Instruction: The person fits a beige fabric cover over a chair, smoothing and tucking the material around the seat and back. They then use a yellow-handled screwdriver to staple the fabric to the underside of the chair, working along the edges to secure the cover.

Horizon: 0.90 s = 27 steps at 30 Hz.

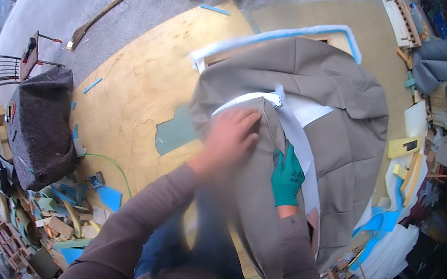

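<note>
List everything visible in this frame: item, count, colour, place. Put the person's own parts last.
Taupe fabric upholstery cover: one, grey-brown, draped over the workpiece at centre.
White foam padding: one layer, white with blue edge, under the cover.
Plywood worktable: one, tan, centre-left.
Straw broom: one, brown, on the floor upper left.
Dark grey felt-covered block: one, left.
Foam offcuts: several, white and blue, right.
Left hand: bare, flat on the cover, blurred.
Right hand: teal glove, gripping the cover's fold.
</note>
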### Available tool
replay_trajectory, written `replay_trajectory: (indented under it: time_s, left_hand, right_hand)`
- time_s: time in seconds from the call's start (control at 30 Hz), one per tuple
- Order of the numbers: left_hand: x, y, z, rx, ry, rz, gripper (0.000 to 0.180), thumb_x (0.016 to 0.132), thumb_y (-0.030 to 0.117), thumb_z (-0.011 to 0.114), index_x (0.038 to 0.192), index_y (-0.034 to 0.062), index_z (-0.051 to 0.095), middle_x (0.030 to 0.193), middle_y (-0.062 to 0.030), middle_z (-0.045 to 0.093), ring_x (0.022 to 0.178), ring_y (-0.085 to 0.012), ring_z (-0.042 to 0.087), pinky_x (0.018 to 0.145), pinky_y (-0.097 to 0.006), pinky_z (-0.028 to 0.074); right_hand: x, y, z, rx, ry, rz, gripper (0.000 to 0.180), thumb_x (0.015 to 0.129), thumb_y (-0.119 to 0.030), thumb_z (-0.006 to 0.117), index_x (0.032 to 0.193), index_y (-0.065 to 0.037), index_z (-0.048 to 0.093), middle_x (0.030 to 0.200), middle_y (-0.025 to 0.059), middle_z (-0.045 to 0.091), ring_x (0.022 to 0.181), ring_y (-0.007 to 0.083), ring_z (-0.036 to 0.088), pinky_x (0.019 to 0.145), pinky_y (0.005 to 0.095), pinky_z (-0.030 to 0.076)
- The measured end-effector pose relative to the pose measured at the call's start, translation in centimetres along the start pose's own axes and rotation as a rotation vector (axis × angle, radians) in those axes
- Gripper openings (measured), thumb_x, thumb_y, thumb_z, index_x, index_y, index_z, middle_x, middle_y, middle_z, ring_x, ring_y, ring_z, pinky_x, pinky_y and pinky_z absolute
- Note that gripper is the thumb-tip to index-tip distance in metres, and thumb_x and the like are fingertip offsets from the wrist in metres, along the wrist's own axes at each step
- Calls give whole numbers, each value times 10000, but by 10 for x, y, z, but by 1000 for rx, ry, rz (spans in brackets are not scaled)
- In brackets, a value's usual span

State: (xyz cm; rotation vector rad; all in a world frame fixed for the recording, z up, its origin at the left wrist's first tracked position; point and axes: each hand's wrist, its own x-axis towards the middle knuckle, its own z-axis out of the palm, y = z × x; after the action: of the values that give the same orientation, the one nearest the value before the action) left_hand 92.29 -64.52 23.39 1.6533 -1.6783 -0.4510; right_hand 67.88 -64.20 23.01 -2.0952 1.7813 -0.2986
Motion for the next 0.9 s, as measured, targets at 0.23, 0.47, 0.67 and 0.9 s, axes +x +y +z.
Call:
replay_trajectory:
  time_s: [0.23,0.47,0.67,0.9]
  left_hand:
    - [8,-40,-20,-152,109,-165,310,1038,172,678,1338,105,722,1320,-141,725,1234,-388,662,1035,-491,533]
    - [-19,20,24,62,-22,-153,516,1045,242,646,1500,4,606,1546,-186,599,1493,-386,507,1240,-536,375]
    - [-82,52,33,-76,224,-164,638,933,127,742,1517,-12,527,1580,-285,515,1496,-469,466,1266,-559,355]
    - [-102,33,32,-165,369,-573,587,984,261,769,1453,-16,553,1430,-263,579,1345,-441,544,1117,-498,467]
  right_hand:
    - [3,14,14,-137,40,-39,560,1138,-355,619,1566,0,548,1209,318,738,1064,499,720,873,544,559]
    - [78,-28,36,62,88,-217,610,1133,-422,592,1584,-15,542,1530,300,612,1253,489,676,1036,541,550]
    - [105,-40,44,-66,7,-203,555,1148,-460,545,1576,-108,582,1520,259,632,1230,480,681,1007,541,561]
    - [109,-14,48,11,69,-331,587,1130,-504,593,1572,-119,563,1382,259,726,1192,479,712,984,534,565]
